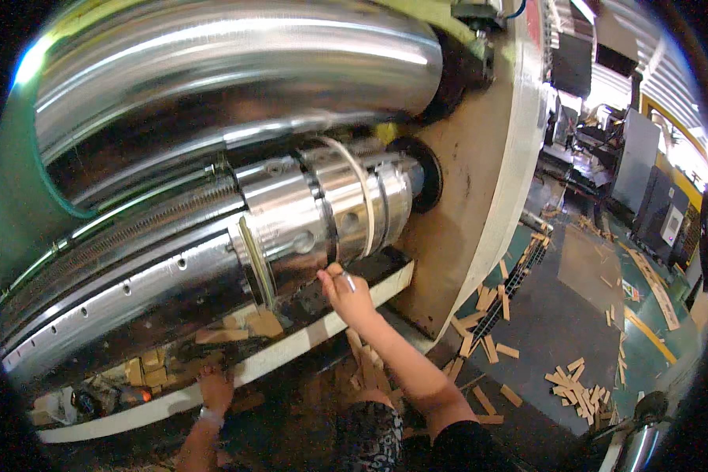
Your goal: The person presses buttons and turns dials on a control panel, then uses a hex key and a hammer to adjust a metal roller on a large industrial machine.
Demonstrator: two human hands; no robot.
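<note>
My right hand (349, 297) is closed around a small silver metal tool (349, 283), just below the lower steel cylinder (287, 216). Only a short shiny end of the tool shows between the fingers, so its exact kind is hidden. Rings, round holes and a pale band (369, 208) circle the cylinder's right end. Farther left and lower, my left hand (215, 388) rests by the pale beam (271, 354) with its fingers stretched out, near cardboard scraps (261, 323); I see nothing held in it.
A large smooth roller (236, 71) lies above the cylinder, and a thick machine side wall (472, 212) stands to the right. Cardboard pieces and small items lie in the trough behind the beam. Cardboard strips (580, 392) litter the floor at right, with machinery (590, 149) beyond.
</note>
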